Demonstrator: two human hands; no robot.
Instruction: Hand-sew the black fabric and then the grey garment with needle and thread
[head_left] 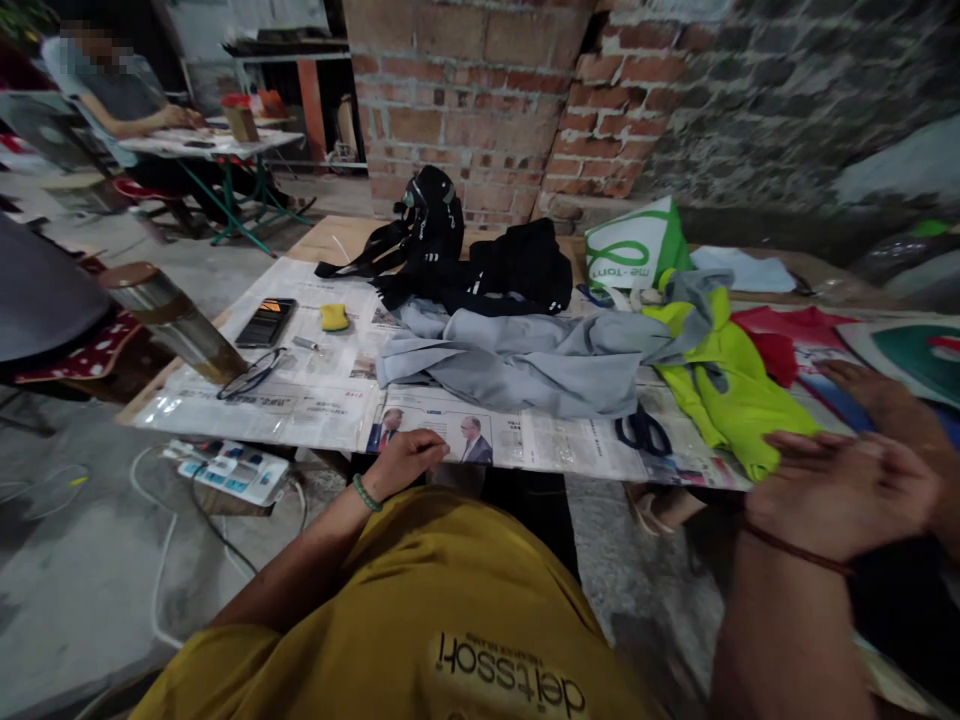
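My left hand (409,462), with a green beaded bracelet on its wrist, rests at the front edge of the newspaper-covered table (330,405). Its fingers are loosely curled together, and nothing shows in them. Raised at the right is my right hand (847,490), a reddish cord around the wrist. Its fingers are partly bent and apart, with nothing visible in them. Just beyond it lies a neon-yellow garment (720,390) with grey parts. A crumpled grey garment (517,365) stretches across the middle, and a dark blue looped item (643,432) sits near the front edge.
A co-worker's hand (877,400) rests close beyond my right hand. On the left are a metal flask (176,325), phone (266,323), glasses (251,375) and sponge (334,318). Behind stand a black bag (435,215) and green-white bag (637,245). A power strip (236,470) sits below.
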